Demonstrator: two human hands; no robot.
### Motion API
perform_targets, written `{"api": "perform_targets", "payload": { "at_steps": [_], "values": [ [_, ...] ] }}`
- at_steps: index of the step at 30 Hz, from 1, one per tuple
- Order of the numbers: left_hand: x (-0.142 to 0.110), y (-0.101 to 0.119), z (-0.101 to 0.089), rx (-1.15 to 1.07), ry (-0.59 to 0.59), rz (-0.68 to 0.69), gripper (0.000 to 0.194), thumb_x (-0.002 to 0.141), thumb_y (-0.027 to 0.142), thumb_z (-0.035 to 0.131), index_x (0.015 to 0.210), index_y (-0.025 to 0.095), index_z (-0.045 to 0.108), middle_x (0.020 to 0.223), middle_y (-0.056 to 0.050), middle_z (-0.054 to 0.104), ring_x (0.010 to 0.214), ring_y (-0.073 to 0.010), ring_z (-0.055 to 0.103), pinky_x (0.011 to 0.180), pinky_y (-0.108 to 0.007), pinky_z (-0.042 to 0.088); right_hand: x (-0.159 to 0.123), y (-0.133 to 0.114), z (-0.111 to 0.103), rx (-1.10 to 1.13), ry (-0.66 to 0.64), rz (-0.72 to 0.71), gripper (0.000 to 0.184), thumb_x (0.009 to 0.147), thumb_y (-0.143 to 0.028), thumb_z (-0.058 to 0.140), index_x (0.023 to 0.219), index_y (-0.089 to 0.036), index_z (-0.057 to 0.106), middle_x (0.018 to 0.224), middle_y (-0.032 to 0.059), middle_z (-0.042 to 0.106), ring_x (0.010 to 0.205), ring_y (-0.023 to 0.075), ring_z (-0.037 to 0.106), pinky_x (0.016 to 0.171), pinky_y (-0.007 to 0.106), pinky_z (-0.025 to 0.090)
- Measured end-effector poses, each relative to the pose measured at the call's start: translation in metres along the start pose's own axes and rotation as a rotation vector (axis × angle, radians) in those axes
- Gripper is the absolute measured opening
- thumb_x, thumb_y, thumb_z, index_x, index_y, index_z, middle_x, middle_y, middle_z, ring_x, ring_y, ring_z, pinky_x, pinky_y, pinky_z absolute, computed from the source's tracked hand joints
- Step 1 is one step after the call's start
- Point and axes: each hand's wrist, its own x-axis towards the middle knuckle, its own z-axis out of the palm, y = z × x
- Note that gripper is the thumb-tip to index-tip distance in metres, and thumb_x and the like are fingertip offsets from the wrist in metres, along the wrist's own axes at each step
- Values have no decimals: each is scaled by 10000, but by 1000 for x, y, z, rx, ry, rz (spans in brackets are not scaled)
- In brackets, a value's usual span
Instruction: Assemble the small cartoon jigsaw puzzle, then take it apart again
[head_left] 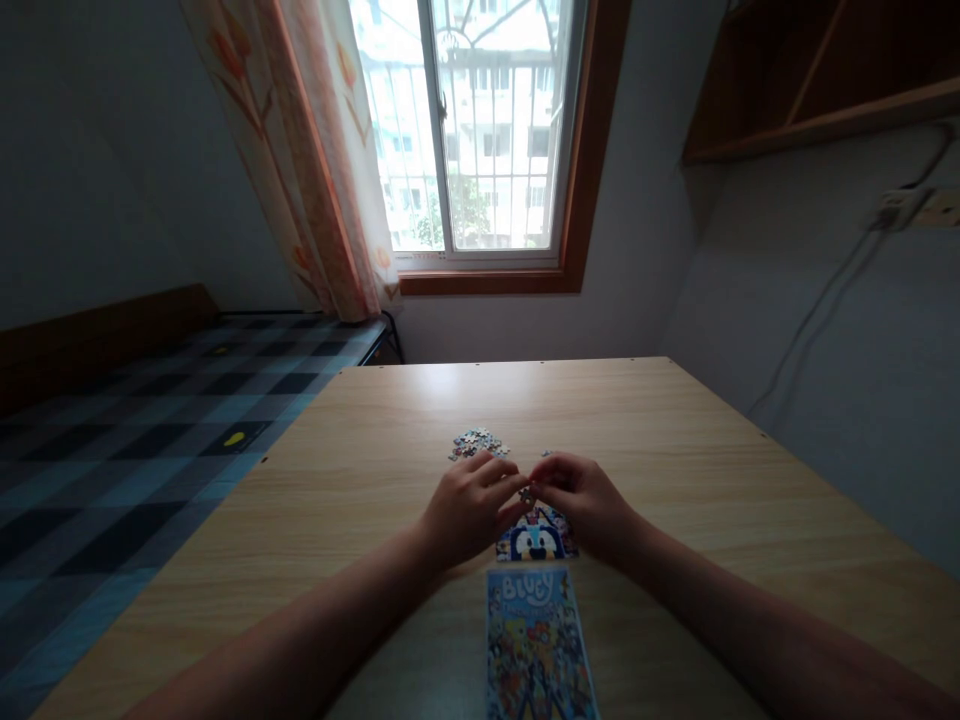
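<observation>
My left hand [471, 505] and my right hand [586, 497] meet above the middle of the table, fingertips almost touching. Between the thumbs and forefingers of both is a small jigsaw puzzle piece [526, 494], partly covered by fingers. Just below them lies a joined part of the jigsaw puzzle [536, 540], showing a blue dog's face; my hands hide its upper corners. Beyond my left hand, loose puzzle pieces [480, 440] form a small heap. Another loose piece [547, 454] lies behind my right hand.
Nearest me on the wooden table [360, 480] lies a picture sheet [538, 640] printed "Bluey". A bed [150, 450] with a checked cover stands along the left. Behind the table are a window [495, 150] and curtain [315, 160]. A shelf [810, 140] hangs at upper right.
</observation>
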Motion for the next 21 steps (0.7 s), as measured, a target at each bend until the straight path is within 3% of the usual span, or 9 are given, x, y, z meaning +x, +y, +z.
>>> {"api": "perform_targets", "payload": {
  "at_steps": [3,6,9,13,18,21],
  "values": [
    [-1,0,1,-4,2,2,128,961,307,615,971,207,695,949,-34,721,812,-169,620,739,-316,527,0,-1,-1,-43,-8,0,249,789,-385,794,889,-181,693,818,29,717,782,173,667,716,304,528],
    [-3,-9,4,-16,23,-47,118,957,299,626,930,217,706,934,-26,723,831,-170,626,762,-320,527,1,-5,-5,-257,55,-67,201,834,-359,733,949,-196,709,870,35,722,777,168,638,707,302,492],
    [-9,-32,8,9,82,-253,127,947,311,641,984,230,731,942,-40,727,874,-192,637,791,-340,532,5,-11,-16,-492,152,-155,177,859,-324,665,976,-207,728,961,59,736,848,190,640,745,321,467],
    [-20,-69,11,114,99,-543,134,909,304,675,984,234,761,971,-65,726,928,-241,642,871,-398,520,13,-14,-35,-650,271,-162,195,866,-315,598,957,-210,735,1003,78,747,930,232,656,791,354,473],
    [-28,-87,15,139,-14,-658,175,880,309,677,1017,257,772,1046,-66,736,971,-261,640,917,-418,496,17,-6,-51,-911,233,-185,230,833,-196,579,1010,-214,724,1076,78,738,1083,264,613,983,413,437],
    [-30,-90,16,142,1,-700,214,874,319,669,1055,256,763,1067,-71,739,997,-272,641,931,-424,489,17,-1,-53,-1004,199,-148,278,795,-104,543,985,-213,713,1074,76,730,1094,257,599,1010,403,425]
  ]
}}
